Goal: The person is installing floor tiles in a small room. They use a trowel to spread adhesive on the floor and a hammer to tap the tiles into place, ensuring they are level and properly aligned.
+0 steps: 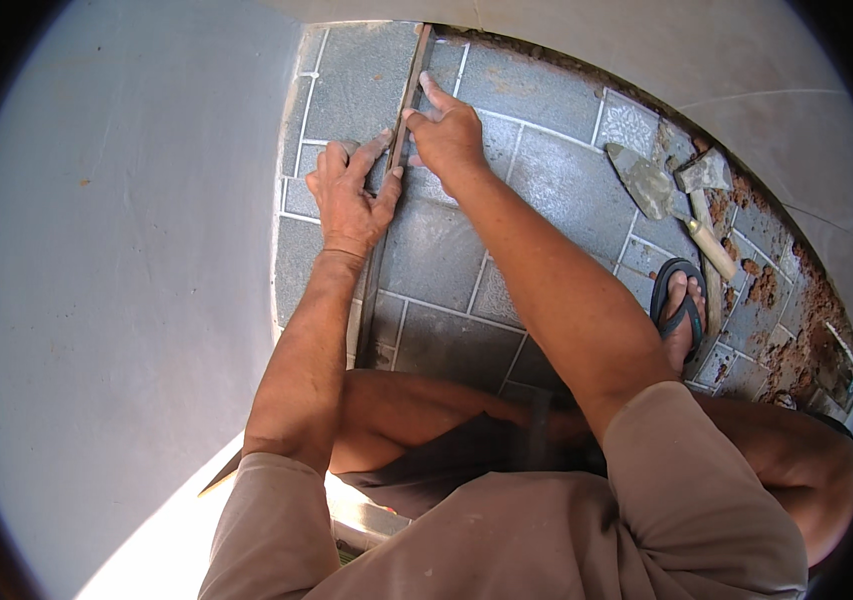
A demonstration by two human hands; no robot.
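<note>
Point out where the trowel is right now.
On the right of the head view, the trowel lies on the gray tiles, its handle crossing that of the hatchet-like tool, just above the flip-flop in the picture.

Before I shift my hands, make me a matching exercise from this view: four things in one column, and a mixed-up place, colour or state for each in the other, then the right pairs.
Column one:
1. Trowel
2. Left hand
3. Flip-flop
4. Right hand

Column two:
A. Mostly on the right side of the long bar
B. Dark, worn on a foot
C. Grey pointed blade, pale handle
D. Mostly on the left side of the long bar

Right pairs: 1-C, 2-D, 3-B, 4-A.
</note>
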